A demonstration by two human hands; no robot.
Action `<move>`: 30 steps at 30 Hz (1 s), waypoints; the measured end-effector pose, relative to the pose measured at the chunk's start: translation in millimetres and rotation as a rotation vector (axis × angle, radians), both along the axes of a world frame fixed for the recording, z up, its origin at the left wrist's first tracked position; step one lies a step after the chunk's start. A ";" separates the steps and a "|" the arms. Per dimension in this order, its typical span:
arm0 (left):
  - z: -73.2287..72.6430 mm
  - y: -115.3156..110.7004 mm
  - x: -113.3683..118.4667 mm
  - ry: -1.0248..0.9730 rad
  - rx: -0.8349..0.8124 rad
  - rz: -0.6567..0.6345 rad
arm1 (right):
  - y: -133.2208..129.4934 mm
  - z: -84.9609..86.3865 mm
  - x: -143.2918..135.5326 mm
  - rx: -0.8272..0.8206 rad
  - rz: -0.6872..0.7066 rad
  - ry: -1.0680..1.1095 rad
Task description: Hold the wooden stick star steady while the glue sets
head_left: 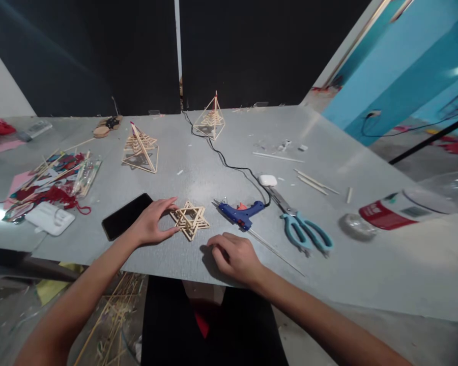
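The desk carries everything here; a large bottle lies tilted at its right side. The left hand has thumb and fingers lightly closed on the left part of the stick star; the right hand is loosely curled beside it, and I see nothing held in it.

Blue-handled scissors lie farther right; two stick pyramids stand toward the back; a phone lies just beside the left hand. The blue glue gun rests on its side, between star and scissors. The star lies flat on the desk, before the person.

The present step seems to be steadying or adjusting this star; in my judgement, a next move on it calls for light finger pressure, because the sticks look thin, and for care around the gun's nozzle, which points toward the star.
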State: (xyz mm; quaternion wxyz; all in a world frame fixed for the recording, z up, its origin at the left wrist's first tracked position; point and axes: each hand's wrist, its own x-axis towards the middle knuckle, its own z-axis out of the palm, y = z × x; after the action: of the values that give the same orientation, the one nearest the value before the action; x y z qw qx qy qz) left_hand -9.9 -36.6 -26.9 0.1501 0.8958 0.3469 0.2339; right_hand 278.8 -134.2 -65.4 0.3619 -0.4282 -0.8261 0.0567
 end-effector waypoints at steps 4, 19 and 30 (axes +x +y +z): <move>-2.4 0.4 -1.0 -0.019 0.011 -0.005 | 1.1 -1.9 -1.0 -0.061 -0.098 -0.017; -4.9 2.4 -2.3 -0.011 -0.011 -0.013 | -1.6 -1.7 -3.5 -0.053 -0.193 -0.080; -2.4 6.4 2.9 0.019 -0.055 -0.007 | -1.0 10.5 -3.2 -0.136 -0.180 -0.137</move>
State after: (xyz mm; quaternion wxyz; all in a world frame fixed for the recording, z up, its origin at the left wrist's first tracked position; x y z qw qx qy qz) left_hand -7.0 -30.2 -29.4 0.1721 0.8948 0.3513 0.2150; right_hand 275.6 -135.2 -54.9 0.2785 -0.5271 -0.8013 0.0507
